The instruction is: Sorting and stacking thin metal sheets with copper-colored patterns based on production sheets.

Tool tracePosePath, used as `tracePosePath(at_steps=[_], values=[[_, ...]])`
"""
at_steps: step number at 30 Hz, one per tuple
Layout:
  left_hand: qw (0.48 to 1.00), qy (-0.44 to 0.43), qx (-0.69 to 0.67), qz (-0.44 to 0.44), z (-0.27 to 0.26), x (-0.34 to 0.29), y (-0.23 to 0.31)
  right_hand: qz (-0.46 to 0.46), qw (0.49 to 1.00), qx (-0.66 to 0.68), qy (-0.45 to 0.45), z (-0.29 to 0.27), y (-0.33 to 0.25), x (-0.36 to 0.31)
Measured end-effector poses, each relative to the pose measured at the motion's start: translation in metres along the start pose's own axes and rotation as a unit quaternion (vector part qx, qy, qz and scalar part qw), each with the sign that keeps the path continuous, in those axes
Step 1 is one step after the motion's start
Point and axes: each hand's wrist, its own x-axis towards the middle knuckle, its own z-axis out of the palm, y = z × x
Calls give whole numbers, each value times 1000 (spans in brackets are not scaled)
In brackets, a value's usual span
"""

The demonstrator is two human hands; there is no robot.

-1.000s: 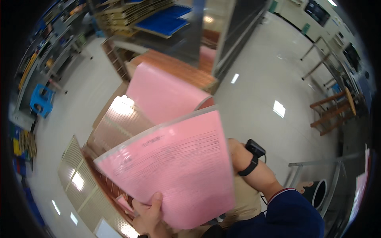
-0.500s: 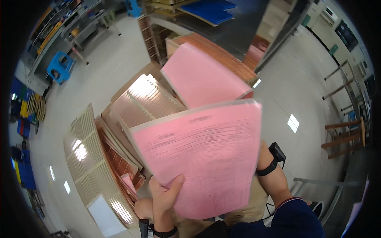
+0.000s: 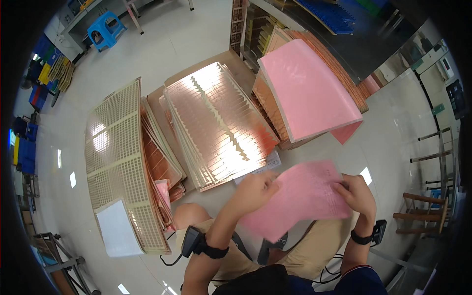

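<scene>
Over my lap I hold a pink printed sheet, curved and blurred by motion, its print unreadable. My left hand is closed on its left edge, and my right hand pinches the right edge. Just beyond lies a stack of shiny copper-coloured panels with a jagged pale strip across the top one. To its right, a pink sheet with a clear border drapes over another stack of copper-edged panels.
On the left leans a pale grid-patterned panel against more panels, with a white sheet on its lower part. A blue stool stands at the far left, a wooden stool at the right. A dark table rises at the back right.
The pink sheet has come down toward my lap and tilted flatter, uncovering the copper-coloured stack. My right hand now shows at its right edge. The view has shifted.
</scene>
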Motion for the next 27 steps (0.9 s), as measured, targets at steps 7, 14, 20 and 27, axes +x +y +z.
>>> tracePosePath(at_steps=[7,14,20,27], values=[[945,161,259,-120,20,30,-69,165,958,156,174,17,15,-62],[877,88,465,-89,35,34,-126,202,928,245,196,26,18,-86],[843,75,501,-182,35,41,-107,183,916,278,222,32,35,-91],[812,90,575,40,57,92,-80,192,901,332,202,39,22,-87]])
